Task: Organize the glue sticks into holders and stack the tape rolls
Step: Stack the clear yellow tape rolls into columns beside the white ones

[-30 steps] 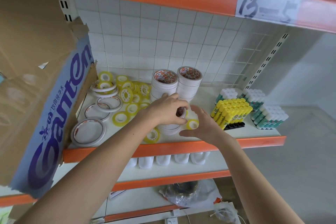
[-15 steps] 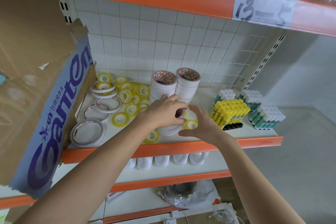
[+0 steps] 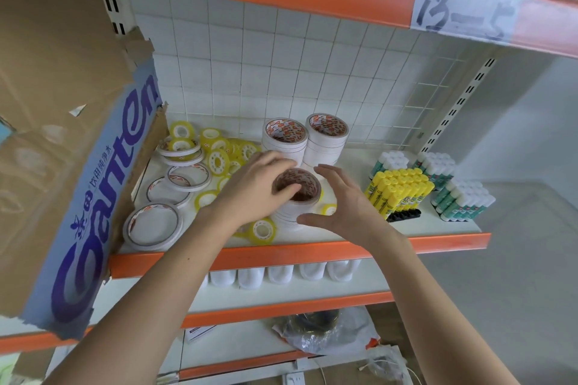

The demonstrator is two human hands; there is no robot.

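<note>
White paper-smooth tape rolls make a short round stack (image 3: 292, 212) near the shelf's orange front lip (image 3: 312, 251); the left hand (image 3: 253, 191) grips its top roll, fingertips hooked into the core, while the right hand (image 3: 341, 200) stands spread and relaxed beside it. Right, yellow glue sticks (image 3: 400, 191) fill a black holder; behind stand two taller stacks (image 3: 305, 141), and a label (image 3: 466, 14) overhead reads "13-5".

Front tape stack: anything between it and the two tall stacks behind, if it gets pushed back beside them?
Nothing visible: bare shelf separates the front tape stack from the tall stacks. Left hand grips its top; right hand flanks it.
</note>
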